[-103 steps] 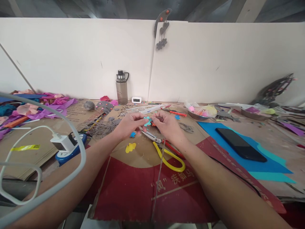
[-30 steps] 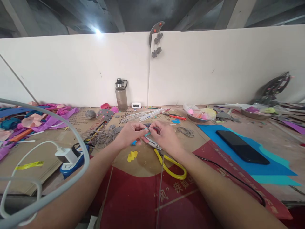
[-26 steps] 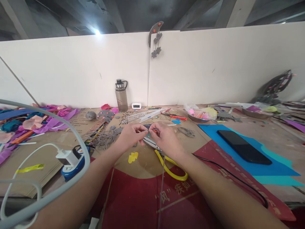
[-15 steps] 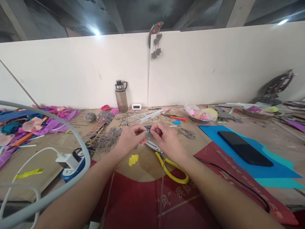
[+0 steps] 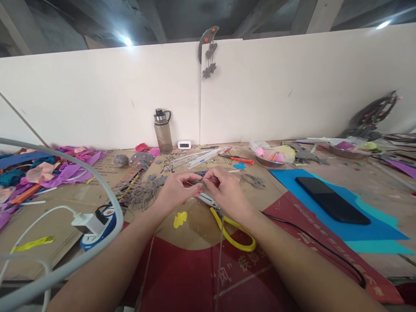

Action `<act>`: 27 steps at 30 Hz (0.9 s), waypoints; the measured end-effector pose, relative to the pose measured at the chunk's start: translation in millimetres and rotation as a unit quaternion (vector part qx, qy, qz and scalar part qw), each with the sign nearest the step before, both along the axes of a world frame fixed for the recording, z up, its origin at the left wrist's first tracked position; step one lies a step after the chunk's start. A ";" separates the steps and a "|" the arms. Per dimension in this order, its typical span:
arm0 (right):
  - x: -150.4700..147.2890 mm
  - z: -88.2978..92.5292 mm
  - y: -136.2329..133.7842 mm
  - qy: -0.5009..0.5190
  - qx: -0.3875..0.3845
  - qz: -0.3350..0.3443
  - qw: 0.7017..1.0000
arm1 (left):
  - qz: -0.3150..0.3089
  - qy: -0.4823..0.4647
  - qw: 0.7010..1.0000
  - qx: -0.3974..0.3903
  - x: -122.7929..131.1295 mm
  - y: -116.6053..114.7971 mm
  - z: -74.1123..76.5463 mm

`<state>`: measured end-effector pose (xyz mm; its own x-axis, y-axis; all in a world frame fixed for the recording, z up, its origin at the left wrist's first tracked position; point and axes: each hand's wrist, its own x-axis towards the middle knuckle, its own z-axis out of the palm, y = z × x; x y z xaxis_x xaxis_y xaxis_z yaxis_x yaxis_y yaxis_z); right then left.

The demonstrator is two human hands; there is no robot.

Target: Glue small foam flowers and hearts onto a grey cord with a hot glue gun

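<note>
Over the cardboard (image 5: 195, 237), just beyond a yellow cutout (image 5: 180, 219), the left hand (image 5: 177, 189) is pinching thumb and finger closed on a tiny greenish scrap (image 5: 200, 183), mostly hidden. The right hand (image 5: 226, 190) is pinching closed against it, apparently on the same scrap, partly covering the scissors (image 5: 241, 247). Close fingertip shaping seems to be going on; the next move is likely demanding steady pinches.

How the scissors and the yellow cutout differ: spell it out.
The scissors look larger than the yellow cutout. The scissors have metal blades; the yellow cutout is a flat piece. The right hand partly hides the scissors, not the yellow cutout. Both show yellow.
</note>
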<state>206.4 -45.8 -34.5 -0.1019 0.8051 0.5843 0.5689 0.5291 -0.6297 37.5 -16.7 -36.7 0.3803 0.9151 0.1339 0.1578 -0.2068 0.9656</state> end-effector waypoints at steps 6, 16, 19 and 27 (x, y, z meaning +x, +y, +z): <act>0.6 -2.8 2.1 -0.008 0.005 0.001 1.000 | 0.034 0.023 0.999 0.024 0.0 -0.7 1.6; -7.2 -3.2 -2.5 -0.006 -0.037 0.010 0.999 | 0.119 0.033 0.991 0.046 5.5 -12.0 9.8; -8.9 -3.5 -1.9 0.015 -0.052 0.015 0.998 | 0.133 0.043 0.988 0.073 5.7 -11.4 9.4; -8.1 -2.6 -3.0 0.049 -0.072 0.030 0.996 | 0.102 -0.042 0.994 0.022 10.7 -14.2 10.5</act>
